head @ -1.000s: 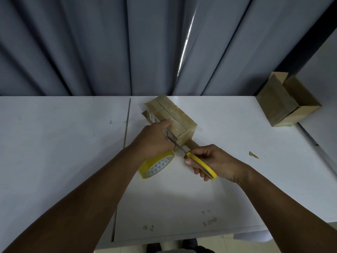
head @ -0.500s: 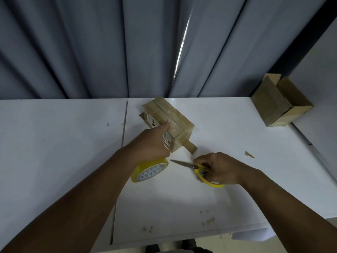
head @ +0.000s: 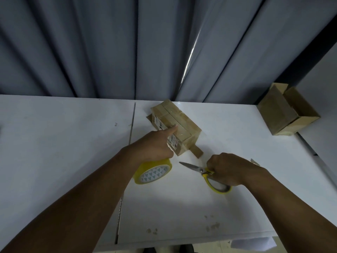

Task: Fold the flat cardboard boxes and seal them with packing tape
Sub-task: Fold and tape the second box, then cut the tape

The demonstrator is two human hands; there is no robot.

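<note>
A small taped cardboard box (head: pixel 184 123) sits on the white table (head: pixel 63 143) near its far edge, with a brown strip (head: pixel 197 152) sticking out at its near end. My left hand (head: pixel 155 145) presses one straight finger against the box's labelled near side while its other fingers hold a yellow packing tape roll (head: pixel 155 173) just below. To the right, my right hand (head: pixel 231 170) grips yellow-handled scissors (head: pixel 193 168) low over the table. Their blades are closed and point left toward the roll.
An open-topped cardboard box (head: pixel 279 114) stands at the table's far right corner. A small cardboard scrap (head: pixel 255 162) lies just beyond my right hand. A seam (head: pixel 132 125) splits the tabletop. Grey curtains hang behind, and a wall rises at the right.
My right hand has drawn the scissors back from the box's near end and lowered them toward the table. My left hand's finger has slid further up the box side.
</note>
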